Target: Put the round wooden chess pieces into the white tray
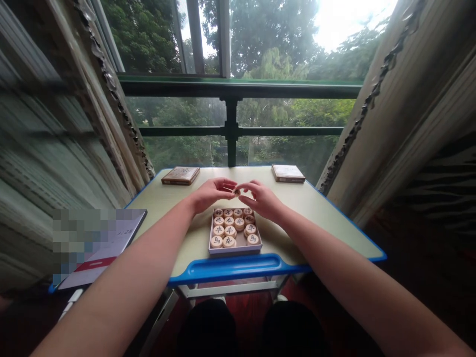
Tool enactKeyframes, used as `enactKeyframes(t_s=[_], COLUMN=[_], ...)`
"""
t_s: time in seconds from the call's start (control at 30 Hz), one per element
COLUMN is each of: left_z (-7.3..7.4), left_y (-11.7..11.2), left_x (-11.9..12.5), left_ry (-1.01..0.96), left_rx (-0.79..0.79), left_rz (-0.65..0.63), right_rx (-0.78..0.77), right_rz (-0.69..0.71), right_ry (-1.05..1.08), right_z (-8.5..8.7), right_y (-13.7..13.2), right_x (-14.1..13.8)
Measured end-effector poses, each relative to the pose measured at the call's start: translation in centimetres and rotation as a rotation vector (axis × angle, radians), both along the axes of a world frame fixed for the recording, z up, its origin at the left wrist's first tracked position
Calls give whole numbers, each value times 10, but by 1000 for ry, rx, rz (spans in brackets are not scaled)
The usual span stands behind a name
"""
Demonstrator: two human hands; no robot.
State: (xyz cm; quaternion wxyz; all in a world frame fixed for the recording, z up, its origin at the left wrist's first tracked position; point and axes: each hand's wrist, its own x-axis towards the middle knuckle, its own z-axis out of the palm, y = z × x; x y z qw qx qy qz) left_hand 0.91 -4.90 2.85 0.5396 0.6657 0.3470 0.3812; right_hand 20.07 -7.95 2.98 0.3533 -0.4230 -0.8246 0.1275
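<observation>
A shallow white box [256, 246] lies near the front of the small table and holds several round wooden chess pieces [229, 231] with dark characters. Both my hands hover just beyond the box's far edge. My left hand [211, 193] and my right hand [260, 198] meet fingertip to fingertip, pinching one small wooden piece [236, 191] between them. The fingers of both hands are curled around that piece, and the far row of the box is partly hidden under them.
The cream table has a blue rim with a groove [238, 267] at its front. Two flat wooden boxes lie at the far corners, one left [180, 175] and one right [287, 173]. A clipboard with paper [107, 243] rests at the left. Curtains flank a window with a green railing [238, 89].
</observation>
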Motion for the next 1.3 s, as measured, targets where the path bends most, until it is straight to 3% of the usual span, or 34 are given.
enactKeyframes(t_s=[0.23,0.4,0.77,0.87,1.1,1.3], left_z=[2,0,4,4,-1,0], left_y=[-6,-5,-7,-5,2,0], left_x=[2,2,3,0,-1,0], left_ry=[-23,23,-192,-243,-215,-191], left_rx=[-14,-34,-186,-185,-138,-148], left_rz=[-80,-87,-106,-74,67,63], right_rx=[65,-21,29,33,-81,-118], right_rz=[26,30,11,77,411,381], right_ry=[1,31,19,-18,-290,-413], right_z=[6,6,11,17,34,34], right_y=[-3,-3,-7,-14,-41,-45], right_x=[-2,-1,0,1,3,0])
